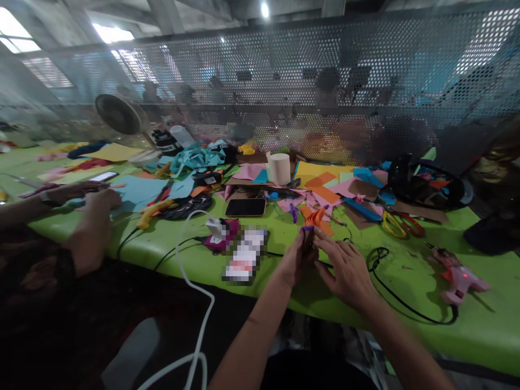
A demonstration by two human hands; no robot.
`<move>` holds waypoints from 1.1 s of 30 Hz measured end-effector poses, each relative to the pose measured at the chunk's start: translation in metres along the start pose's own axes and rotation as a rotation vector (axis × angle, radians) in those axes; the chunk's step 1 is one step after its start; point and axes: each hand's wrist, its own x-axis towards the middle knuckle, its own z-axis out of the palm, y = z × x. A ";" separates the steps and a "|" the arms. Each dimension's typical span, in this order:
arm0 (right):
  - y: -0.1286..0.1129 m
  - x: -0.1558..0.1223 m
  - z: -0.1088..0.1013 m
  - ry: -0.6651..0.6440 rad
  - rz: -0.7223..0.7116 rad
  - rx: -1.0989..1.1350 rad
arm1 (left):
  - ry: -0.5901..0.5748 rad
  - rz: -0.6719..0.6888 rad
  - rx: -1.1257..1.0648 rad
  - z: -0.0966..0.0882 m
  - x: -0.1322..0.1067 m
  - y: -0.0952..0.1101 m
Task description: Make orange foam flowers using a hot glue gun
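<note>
In the head view my left hand (299, 259) is closed around the base of a small paper piece with orange pleated folds (315, 218) and a purple edge. The piece points upward, and its lower part is hidden by my fingers. My right hand (344, 264) is close beside it on the right. Its fingers are stretched out, with the fingertips at the piece and the thumb apart. Just behind the piece lie a small purple paper shape (293, 212) and orange and pink scraps. A pixelated phone (246, 257) rests to the left of my hands.
A pink glue gun (461, 281) with a black cord lies at right, near yellow-handled scissors (394, 225). Behind stand a cream paper roll (278, 169) and coloured paper. A dark phone (246, 207) and a white plug (215, 230) are left. A co-worker's hands (95, 197) work further left.
</note>
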 end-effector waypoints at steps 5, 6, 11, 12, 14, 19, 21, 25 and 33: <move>0.000 0.001 0.000 0.021 -0.013 -0.004 | 0.137 0.054 0.018 0.008 -0.004 0.000; 0.000 0.000 0.000 0.009 -0.011 -0.008 | 0.137 0.067 0.030 0.009 -0.005 0.000; 0.000 0.000 0.000 0.015 -0.003 -0.010 | 0.137 0.119 0.111 0.006 -0.003 -0.003; 0.000 0.000 0.000 0.024 -0.004 -0.010 | 0.131 0.128 0.121 0.005 -0.002 -0.003; 0.001 0.000 0.000 0.019 0.000 -0.012 | 0.089 0.157 0.132 0.003 -0.001 -0.005; 0.002 -0.001 0.001 0.002 0.026 -0.009 | 0.051 0.202 0.195 -0.001 0.000 -0.007; 0.002 -0.001 0.002 0.014 0.023 -0.010 | 0.048 0.209 0.225 -0.002 0.001 -0.007; 0.003 -0.002 0.003 -0.005 0.037 -0.019 | 0.058 0.243 0.230 -0.005 0.003 -0.010; 0.002 -0.002 0.002 -0.002 0.029 0.002 | 0.144 0.272 0.196 -0.010 0.014 -0.015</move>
